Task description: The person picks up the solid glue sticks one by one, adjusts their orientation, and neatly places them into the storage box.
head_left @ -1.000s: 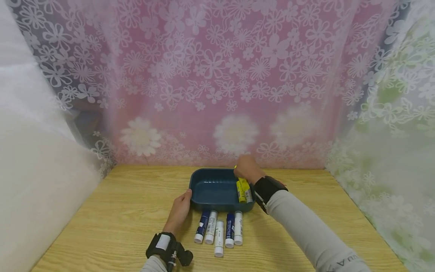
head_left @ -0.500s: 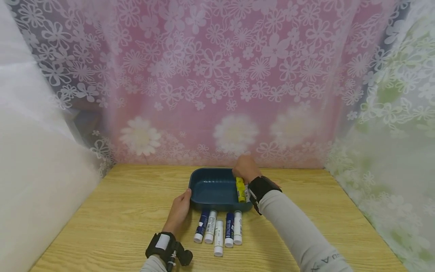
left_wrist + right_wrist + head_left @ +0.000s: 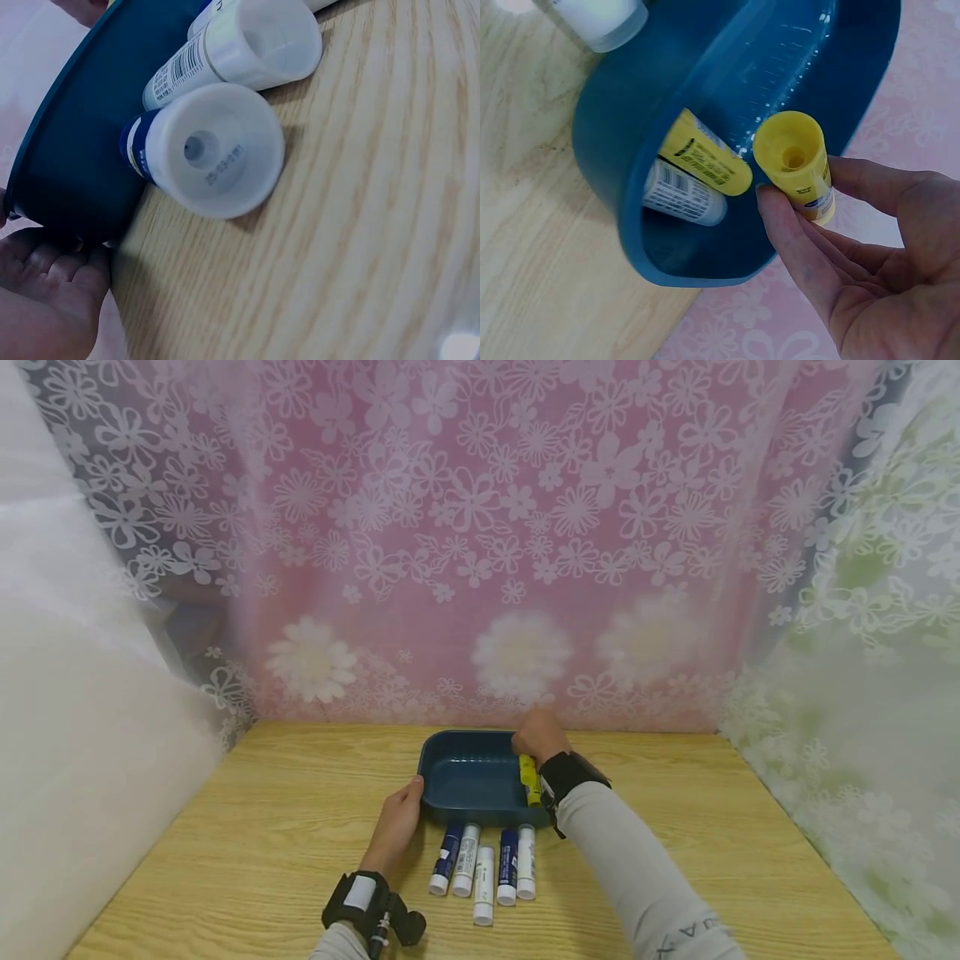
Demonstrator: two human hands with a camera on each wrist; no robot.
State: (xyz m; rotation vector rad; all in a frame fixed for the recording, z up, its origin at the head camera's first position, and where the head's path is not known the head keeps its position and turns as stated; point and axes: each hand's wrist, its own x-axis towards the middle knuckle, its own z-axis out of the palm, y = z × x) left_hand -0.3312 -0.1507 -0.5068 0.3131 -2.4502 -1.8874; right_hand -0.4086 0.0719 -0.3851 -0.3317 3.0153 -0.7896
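Observation:
My right hand [image 3: 542,735] pinches a yellow glue stick [image 3: 793,161] between thumb and fingers at the far right corner of a dark blue tray [image 3: 468,817]. Inside the tray's right end lie another yellow glue stick [image 3: 709,157] and a white glue stick [image 3: 684,193], side by side; the head view hides the white one behind the wrist. On the tray's left side, my left hand [image 3: 397,820] grips the wall, thumb at the rim. Its fingers are curled under the tray in the left wrist view.
Several glue sticks lie in a row before the tray: a blue one [image 3: 446,860], a white one [image 3: 466,860], a white one set nearer [image 3: 483,885], another blue one [image 3: 507,867] and another white one [image 3: 527,862]. A flowered pink curtain [image 3: 495,568] hangs behind the wooden table [image 3: 300,810].
My right hand has shifted slightly left and down at the tray's far right corner, and its forearm swung left, covering the white glue stick. The left hand and tray hold still.

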